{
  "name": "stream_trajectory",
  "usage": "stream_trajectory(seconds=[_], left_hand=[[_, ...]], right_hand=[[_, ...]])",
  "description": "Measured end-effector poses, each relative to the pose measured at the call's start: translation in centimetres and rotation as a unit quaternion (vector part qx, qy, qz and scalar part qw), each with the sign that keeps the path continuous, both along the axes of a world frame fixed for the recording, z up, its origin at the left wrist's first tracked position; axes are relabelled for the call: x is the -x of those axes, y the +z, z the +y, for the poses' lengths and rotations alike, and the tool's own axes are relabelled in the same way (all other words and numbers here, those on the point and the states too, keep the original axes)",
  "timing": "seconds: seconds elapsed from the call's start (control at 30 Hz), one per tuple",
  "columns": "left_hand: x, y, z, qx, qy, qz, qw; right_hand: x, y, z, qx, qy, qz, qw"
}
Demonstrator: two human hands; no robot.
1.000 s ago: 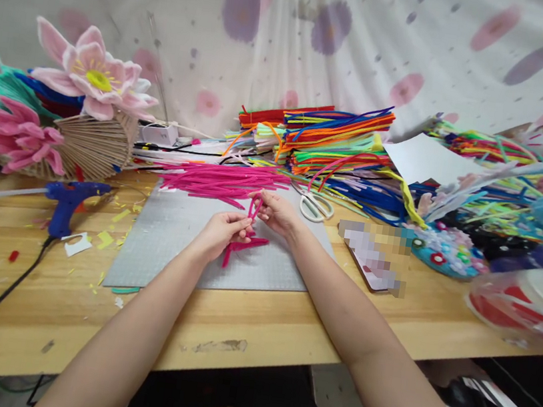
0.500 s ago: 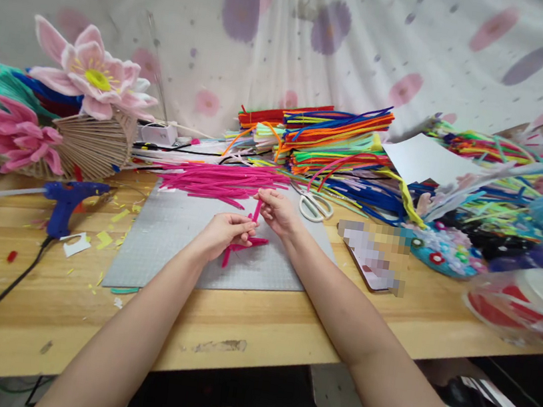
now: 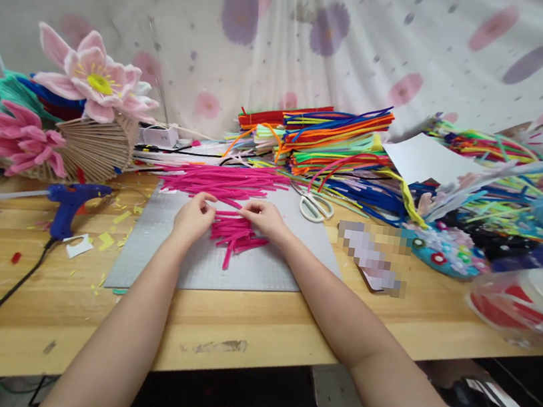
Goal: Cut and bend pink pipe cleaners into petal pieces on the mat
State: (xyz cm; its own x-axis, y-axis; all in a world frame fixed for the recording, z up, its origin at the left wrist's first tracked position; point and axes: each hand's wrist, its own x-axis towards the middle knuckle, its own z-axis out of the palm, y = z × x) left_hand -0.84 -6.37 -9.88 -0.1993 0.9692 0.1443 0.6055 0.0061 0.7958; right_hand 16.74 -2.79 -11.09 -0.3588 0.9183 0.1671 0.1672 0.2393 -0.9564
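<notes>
A short magenta pipe cleaner (image 3: pixel 226 213) stretches level between my two hands. My left hand (image 3: pixel 192 221) is closed around its left end, the fingertips partly hidden. My right hand (image 3: pixel 267 221) pinches the other end between thumb and fingers. Just below lies a small heap of short magenta pipe cleaner pieces (image 3: pixel 232 237) on the grey cutting mat (image 3: pixel 153 251). Beyond my hands a thick bundle of long magenta pipe cleaners (image 3: pixel 224 179) lies across the mat's far edge.
White-handled scissors (image 3: pixel 316 208) and a phone (image 3: pixel 367 257) lie to the right. On the left are a blue glue gun (image 3: pixel 68 205) with its cord and fuzzy pink flowers (image 3: pixel 94 79). Stacks of coloured pipe cleaners (image 3: pixel 336 138) line the back. A plastic-wrapped tub (image 3: pixel 525 300) stands far right.
My hands have moved apart, the left one farther left and the right one slightly lower. The pipe cleaner between them has turned from upright to level, and the heap below is now uncovered.
</notes>
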Motion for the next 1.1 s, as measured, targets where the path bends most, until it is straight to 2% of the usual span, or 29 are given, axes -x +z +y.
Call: stream_trajectory(seconds=[0.1, 0.2, 0.3, 0.4, 0.5, 0.6, 0.73, 0.83, 0.93, 1.1], left_hand=[[0.8, -0.7, 0.5, -0.015, 0.058, 0.162, 0.985], [1.5, -1.5, 1.2, -0.049, 0.072, 0.231, 0.969], [1.9, -1.9, 1.7, -0.031, 0.049, 0.254, 0.965], [2.0, -2.0, 1.7, -0.006, 0.049, 0.250, 0.967], [1.9, -2.0, 1.6, -0.015, 0.042, 0.234, 0.971], [1.8, -2.2, 1.8, -0.051, 0.044, 0.158, 0.985], [1.9, -2.3, 2.4, -0.055, 0.029, -0.057, 0.996], [1.7, -2.0, 2.4, -0.061, 0.004, -0.170, 0.984], [1.2, -1.3, 1.8, -0.054, -0.022, -0.242, 0.969], [-0.3, -0.3, 0.5, -0.006, -0.119, -0.297, 0.947]], right_hand=[[-0.1, -0.7, 0.1, -0.029, 0.022, -0.050, 0.998], [-0.3, -1.1, 0.4, -0.048, -0.023, -0.048, 0.997], [-0.7, -1.4, 0.9, -0.046, -0.083, -0.028, 0.995], [-1.0, -1.7, 1.2, -0.033, -0.103, -0.021, 0.994], [-1.1, -1.8, 1.1, -0.033, -0.114, -0.026, 0.993], [-1.0, -1.9, 1.0, -0.047, -0.121, -0.032, 0.991], [-1.0, -1.9, 0.9, -0.062, -0.133, -0.031, 0.989], [-1.0, -1.7, 0.7, -0.072, -0.140, -0.033, 0.987], [-1.0, -1.5, 0.5, -0.096, -0.151, -0.060, 0.982], [-0.9, -0.9, -0.3, -0.210, -0.132, -0.163, 0.955]])
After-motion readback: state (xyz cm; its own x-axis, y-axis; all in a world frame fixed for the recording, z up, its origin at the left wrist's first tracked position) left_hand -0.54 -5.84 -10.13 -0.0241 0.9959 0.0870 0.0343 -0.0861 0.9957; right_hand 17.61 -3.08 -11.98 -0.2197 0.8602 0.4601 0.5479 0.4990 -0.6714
